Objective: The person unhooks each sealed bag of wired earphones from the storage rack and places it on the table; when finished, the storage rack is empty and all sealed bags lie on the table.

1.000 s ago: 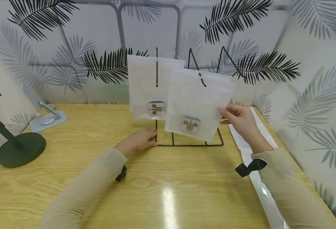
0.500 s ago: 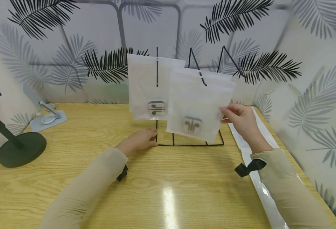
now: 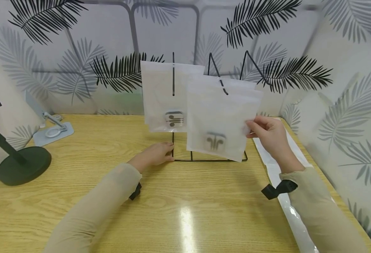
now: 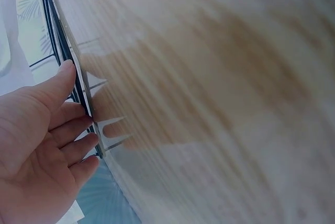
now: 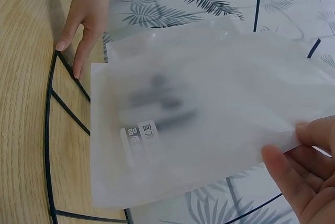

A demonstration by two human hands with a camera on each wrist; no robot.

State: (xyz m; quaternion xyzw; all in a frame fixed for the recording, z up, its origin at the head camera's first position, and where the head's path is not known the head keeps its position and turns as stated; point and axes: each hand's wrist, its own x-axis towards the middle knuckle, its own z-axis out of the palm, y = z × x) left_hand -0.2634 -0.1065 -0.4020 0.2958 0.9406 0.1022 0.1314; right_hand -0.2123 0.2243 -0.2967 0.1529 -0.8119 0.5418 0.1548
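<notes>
My right hand (image 3: 269,135) pinches the right edge of a frosted white plastic bag (image 3: 223,112) between thumb and fingers. The bag hangs tilted on the middle hook of a black wire display rack (image 3: 210,160); dark earphones in a case (image 3: 215,141) show through it. Another edge shows behind it. On the left hook hangs another frosted bag (image 3: 160,91), also with earphones inside. My left hand (image 3: 155,154) touches the left wire of the rack's base; in the left wrist view its thumb and fingertips rest along the wire (image 4: 78,85), the palm uncurled.
The rack's right hook (image 3: 247,61) holds no bag. A long white plastic strip (image 3: 288,207) lies along the table's right side. At left stand a dark green lamp base (image 3: 24,165) and a light blue folding stand (image 3: 54,133). Leaf-patterned cloth (image 3: 185,35) hangs behind the wooden table (image 3: 141,225).
My right hand has moved slightly to the right, and the lower part of the pinched bag has swung right with it. The left hand has stayed on the rack.
</notes>
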